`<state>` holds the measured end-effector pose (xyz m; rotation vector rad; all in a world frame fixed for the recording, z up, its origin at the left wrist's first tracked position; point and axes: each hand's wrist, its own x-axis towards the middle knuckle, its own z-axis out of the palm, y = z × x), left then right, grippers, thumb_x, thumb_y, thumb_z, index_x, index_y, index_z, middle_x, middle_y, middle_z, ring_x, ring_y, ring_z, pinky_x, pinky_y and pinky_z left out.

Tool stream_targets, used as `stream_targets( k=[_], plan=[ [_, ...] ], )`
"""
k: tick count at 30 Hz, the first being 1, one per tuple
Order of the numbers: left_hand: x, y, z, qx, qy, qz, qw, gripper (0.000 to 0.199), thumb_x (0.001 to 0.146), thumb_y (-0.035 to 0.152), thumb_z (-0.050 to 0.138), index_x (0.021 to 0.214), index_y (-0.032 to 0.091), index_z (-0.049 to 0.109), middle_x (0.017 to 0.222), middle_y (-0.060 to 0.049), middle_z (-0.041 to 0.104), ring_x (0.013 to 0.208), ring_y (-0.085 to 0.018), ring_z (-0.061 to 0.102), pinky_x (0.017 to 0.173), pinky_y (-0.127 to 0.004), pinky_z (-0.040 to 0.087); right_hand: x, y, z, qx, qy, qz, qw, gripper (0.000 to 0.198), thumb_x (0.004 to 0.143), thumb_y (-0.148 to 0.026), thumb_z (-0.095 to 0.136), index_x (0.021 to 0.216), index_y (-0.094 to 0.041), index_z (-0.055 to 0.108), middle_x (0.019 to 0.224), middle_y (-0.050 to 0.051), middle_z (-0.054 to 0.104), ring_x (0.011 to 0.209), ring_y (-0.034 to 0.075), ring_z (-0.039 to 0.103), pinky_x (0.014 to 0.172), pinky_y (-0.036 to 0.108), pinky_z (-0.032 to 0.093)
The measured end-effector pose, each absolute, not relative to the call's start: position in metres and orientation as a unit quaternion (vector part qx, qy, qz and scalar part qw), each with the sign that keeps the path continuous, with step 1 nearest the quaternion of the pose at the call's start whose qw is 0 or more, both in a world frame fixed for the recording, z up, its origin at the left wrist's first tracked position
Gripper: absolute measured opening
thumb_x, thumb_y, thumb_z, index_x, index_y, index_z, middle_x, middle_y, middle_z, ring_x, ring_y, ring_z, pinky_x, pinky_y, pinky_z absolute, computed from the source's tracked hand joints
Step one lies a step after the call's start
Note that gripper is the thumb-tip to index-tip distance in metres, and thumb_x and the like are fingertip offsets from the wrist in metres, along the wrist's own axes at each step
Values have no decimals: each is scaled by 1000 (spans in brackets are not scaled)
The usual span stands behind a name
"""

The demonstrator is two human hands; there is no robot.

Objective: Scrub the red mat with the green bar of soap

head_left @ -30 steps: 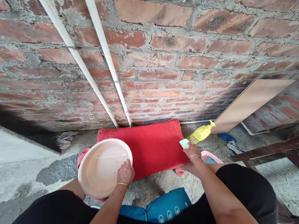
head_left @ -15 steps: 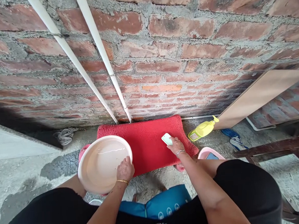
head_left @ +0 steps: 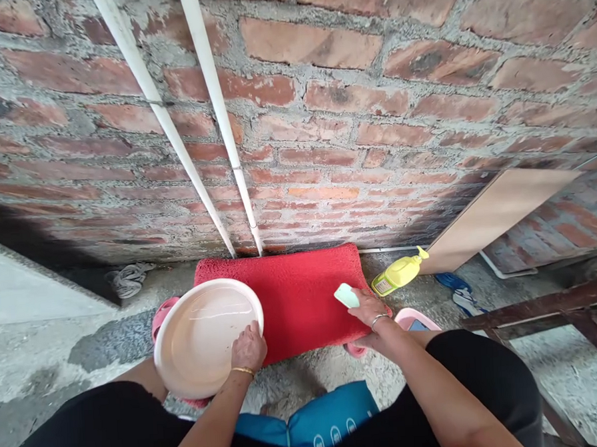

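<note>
My left hand [head_left: 249, 347] is closed on the right rim of a pale pink basin [head_left: 161, 354] that holds clear water with a few small specks. The basin stands partly over the left end of a red, towel-like mat [head_left: 297, 303]. Above the mat's right part, my right hand [head_left: 369, 308] pinches a mint-green phone case [head_left: 346, 296] by its near edge. Whether a phone is inside it, I cannot tell. A yellow pump bottle [head_left: 398, 273] lies slanted just beyond the mat's right edge, apart from my right hand.
A pink tub [head_left: 408, 316] with a dark flat thing in it sits by my right knee. Two white pipes [head_left: 235, 167] run down the brick wall [head_left: 320, 157]. A tan board [head_left: 498, 213] leans at right, near a dark wooden frame [head_left: 542, 297]. A grey rag [head_left: 130, 279] lies at left.
My right hand has moved to the right with the phone case, closer to the mat's right edge. My left hand stays on the basin rim. The view has tilted up slightly.
</note>
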<state>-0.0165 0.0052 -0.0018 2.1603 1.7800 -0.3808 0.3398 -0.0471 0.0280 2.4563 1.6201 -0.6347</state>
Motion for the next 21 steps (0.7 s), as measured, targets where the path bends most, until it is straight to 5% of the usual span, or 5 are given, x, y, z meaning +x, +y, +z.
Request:
stream_targets(
  k=[7,14,21],
  plan=[
    [-16,5,-3,758,620,-135,150,28,84,24,37,109,14,46,98,-12,60,93,-23,60,76,-34,43,338,-41,15,767,591,-232,88,65,70,-26,63,132,-28,42,119,7,51,108,22,51,89,30,36],
    [-13,6,5,750,623,-153,161,28,86,25,36,111,15,45,102,-12,60,95,-22,58,78,-33,42,422,-66,37,802,517,-182,236,63,69,-15,62,129,-22,46,118,14,52,100,28,56,83,36,38],
    [-13,6,9,748,623,-153,170,29,86,25,36,111,15,45,105,-12,60,96,-21,58,79,-33,42,413,-62,40,787,551,-194,199,76,62,-15,68,132,-20,41,119,14,52,102,27,55,84,35,39]
  ],
)
